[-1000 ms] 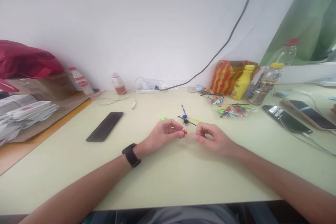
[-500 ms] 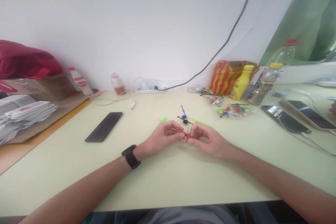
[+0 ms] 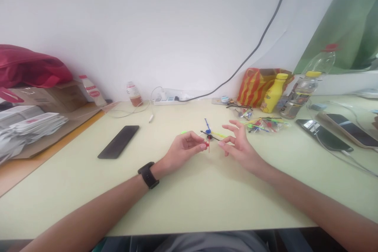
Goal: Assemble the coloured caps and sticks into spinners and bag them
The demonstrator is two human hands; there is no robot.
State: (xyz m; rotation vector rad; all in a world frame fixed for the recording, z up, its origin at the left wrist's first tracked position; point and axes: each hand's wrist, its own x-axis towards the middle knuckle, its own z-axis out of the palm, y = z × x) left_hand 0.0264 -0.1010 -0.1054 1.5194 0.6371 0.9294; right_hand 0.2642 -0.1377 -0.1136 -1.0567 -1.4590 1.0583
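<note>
My left hand (image 3: 186, 147) pinches a small red plastic piece with a thin upright red bar (image 3: 209, 147) between thumb and fingertips, just above the table. My right hand (image 3: 239, 145) is to the right of it, fingers spread and apart from the red piece, holding nothing visible. Behind the hands lie a blue plastic pointer with a round base (image 3: 207, 130), a black pointer with a round base (image 3: 210, 137) and a yellow strip (image 3: 219, 135). A bright green round piece (image 3: 184, 132) is partly hidden by my left hand.
Bagged coloured plastic parts (image 3: 265, 125) lie at the right, before a yellow bottle (image 3: 274, 93) and a striped bag (image 3: 250, 86). Phones with cables (image 3: 325, 136) are farther right. A black phone (image 3: 118, 141) lies at the left. A power strip (image 3: 165, 100) stands by the wall.
My right hand has let go of the red piece, drawn away to the right and spread its fingers. My left hand keeps the piece and has barely moved.
</note>
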